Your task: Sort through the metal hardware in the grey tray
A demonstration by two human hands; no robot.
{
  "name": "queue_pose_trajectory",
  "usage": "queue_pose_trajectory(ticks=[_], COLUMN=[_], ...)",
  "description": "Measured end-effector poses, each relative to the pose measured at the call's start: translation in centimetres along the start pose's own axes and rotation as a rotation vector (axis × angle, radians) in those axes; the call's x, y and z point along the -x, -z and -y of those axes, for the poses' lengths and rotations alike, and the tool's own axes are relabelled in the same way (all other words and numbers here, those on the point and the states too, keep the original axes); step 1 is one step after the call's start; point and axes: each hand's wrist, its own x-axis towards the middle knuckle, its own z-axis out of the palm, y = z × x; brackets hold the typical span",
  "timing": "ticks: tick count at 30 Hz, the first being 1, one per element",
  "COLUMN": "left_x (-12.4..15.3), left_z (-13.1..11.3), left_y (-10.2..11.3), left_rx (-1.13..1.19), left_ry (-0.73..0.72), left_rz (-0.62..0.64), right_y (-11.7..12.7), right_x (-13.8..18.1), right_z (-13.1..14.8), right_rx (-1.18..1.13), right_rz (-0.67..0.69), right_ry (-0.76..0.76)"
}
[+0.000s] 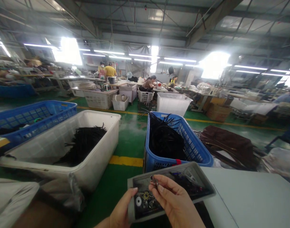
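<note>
Head view, lower centre: one grey tray (145, 218), shallow, tilted, its far right end overlapping the edge of a pale tabletop (251, 193); whether it rests there or is borne by hand alone cannot be told. Left hand (121, 205), lower centre: thumb hooked over the tray's left rim, closed on it; remaining fingers hidden. Right hand (176, 199), above the tray: thumb and fingertips brought together, almost no gap, on one small metal part (155, 182), dark and shiny, exact kind too small to tell; location, just above the tray's middle. Tray contents, left part: one white disc (138, 201), one yellowish ring-shaped piece (146, 195), several round metal pieces; right part: dark mixed items, blurred. Step in hand, by judgement: sorting or picking out small fittings, with one piece lifted for handling or inspection. Next move, by judgement, calls for a firm fingertip pinch over the tray, so that a slip falls inside, and a level left-hand hold against loose pieces sliding. Surroundings: one blue crate (197, 151), right of centre, holding black strips (166, 139); one white bin (98, 164), left, likewise with black strips; one brown bag (227, 142), right.
</note>
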Motion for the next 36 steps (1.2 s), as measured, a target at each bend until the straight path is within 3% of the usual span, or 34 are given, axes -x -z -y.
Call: queue_pose_trajectory(ticks=[9,13,23,30,36], left_x=[-0.4,-0.2,0.0,0.0,0.3], left_z=[0.2,0.2,0.3,-0.1,-0.4], left_y=[0.6,0.3,-1.1,-1.7,-2.1], left_rx=[0.057,0.059,-0.015,0.002,-0.009], left_ry=[0.028,0.038,0.039,0.039,0.004], left_rz=[-0.064,-0.038,-0.229,-0.149,-0.172], right_y=[0.0,0.6,2.5,2.9,2.6], right_x=[-0.4,-0.4,-0.6,-1.1,-1.1], right_z=[-0.2,-0.7,-2.4,-1.8,-2.2], right_rx=[-0.036,-0.027,0.300,0.466,0.563], right_rz=[-0.042,-0.034,-0.109,-0.179,-0.167], right_ry=[-0.008,0.004,0.190,0.269,0.285])
